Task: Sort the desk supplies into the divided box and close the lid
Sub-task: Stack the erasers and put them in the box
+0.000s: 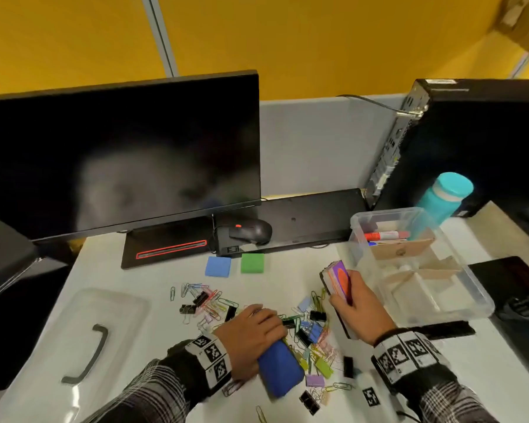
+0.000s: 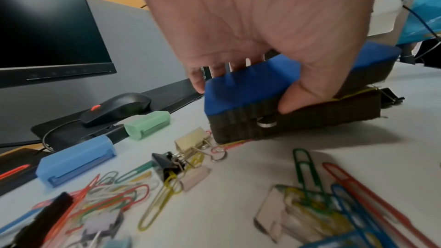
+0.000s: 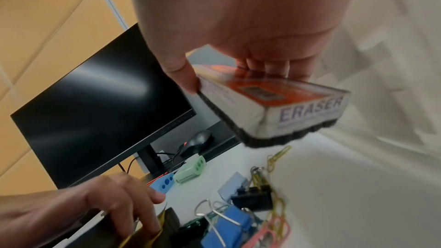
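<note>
My left hand (image 1: 251, 334) grips a blue-topped board eraser (image 1: 280, 369) with a dark felt base (image 2: 293, 120), low over the pile of coloured paper clips and binder clips (image 1: 306, 328). My right hand (image 1: 359, 303) holds a second eraser (image 1: 338, 282) with an orange and purple label, marked ERASER (image 3: 310, 112), lifted above the clips beside the clear divided box (image 1: 458, 300). The box stands open at the right with cardboard dividers (image 1: 422, 274) and markers (image 1: 385, 235) in its far section. Its clear lid (image 1: 74, 346) with a dark handle lies at the left.
A blue sharpener (image 1: 218, 266) and a green sharpener (image 1: 252, 263) sit behind the clips. A monitor (image 1: 119, 157), mouse (image 1: 252, 230) and dark keyboard (image 1: 312, 218) stand at the back. A teal bottle (image 1: 446, 193) and black computer tower (image 1: 477, 141) are at back right.
</note>
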`<state>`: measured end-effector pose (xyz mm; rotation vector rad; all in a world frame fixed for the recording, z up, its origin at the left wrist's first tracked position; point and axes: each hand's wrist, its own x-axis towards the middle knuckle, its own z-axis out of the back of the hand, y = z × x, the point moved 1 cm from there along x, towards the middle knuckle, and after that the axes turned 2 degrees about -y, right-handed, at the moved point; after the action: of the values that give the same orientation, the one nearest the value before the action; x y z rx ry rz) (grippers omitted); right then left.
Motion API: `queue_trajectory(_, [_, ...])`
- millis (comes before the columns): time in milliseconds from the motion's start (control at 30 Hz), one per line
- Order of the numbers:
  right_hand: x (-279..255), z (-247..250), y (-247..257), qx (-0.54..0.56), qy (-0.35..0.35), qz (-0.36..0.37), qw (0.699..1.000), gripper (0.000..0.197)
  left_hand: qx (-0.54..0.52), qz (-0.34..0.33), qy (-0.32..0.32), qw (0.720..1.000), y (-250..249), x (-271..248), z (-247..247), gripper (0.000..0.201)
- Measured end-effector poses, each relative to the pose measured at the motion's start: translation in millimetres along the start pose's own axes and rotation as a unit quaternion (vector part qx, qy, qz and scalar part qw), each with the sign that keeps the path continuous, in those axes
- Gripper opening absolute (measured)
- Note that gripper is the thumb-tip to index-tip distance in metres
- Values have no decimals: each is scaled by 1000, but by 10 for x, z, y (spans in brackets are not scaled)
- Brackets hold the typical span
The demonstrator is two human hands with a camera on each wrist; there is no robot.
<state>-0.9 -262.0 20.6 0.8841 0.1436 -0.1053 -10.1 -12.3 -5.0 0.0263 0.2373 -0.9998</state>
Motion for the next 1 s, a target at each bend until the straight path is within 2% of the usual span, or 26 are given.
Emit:
queue_trajectory(167, [-162, 87, -108, 17, 12, -11, 1000, 29, 34, -1, 56, 998, -34, 74, -58, 68])
queue_trajectory(200, [-186, 85, -117, 19, 20, -13, 1000, 30, 32, -8, 52, 998, -39, 89, -72, 69])
queue_trajectory(333, [-266, 65, -77, 39, 63, -12, 997, 30, 51, -12, 55, 997, -72, 128, -49, 57])
queue_trajectory(433, [-280, 88, -37, 72, 84, -15, 994, 26, -74, 55, 31, 995, -18, 105, 93, 55])
queue_trajectory(500, [-275, 116, -12, 102, 101, -27, 989, 21, -221, 129, 11, 967, 46, 45, 168, 54])
queue_trajectory(567, [-259, 119, -6, 122, 122, -38, 984, 18, -368, 191, -15, 910, 108, -38, 220, 58])
queue_trajectory(633, [-249, 112, 14, 142, 146, -51, 978, 16, -461, 230, -23, 857, 163, -121, 228, 66])
queue_trajectory(767, [-247, 64, 65, 217, 201, -71, 953, 38, -527, 280, -35, 802, 237, -217, 220, 74])
queue_trajectory(867, [-218, 29, 118, 303, 202, -96, 926, 42, -563, 296, -59, 769, 232, -231, 243, 68])
queue_trajectory(933, [-190, 4, 110, 381, 195, -143, 892, 53, -584, 295, -71, 753, 219, -234, 267, 57])
queue_trajectory(1000, [-176, -11, 91, 455, 210, -187, 845, 49, -601, 298, -74, 738, 224, -245, 268, 53])
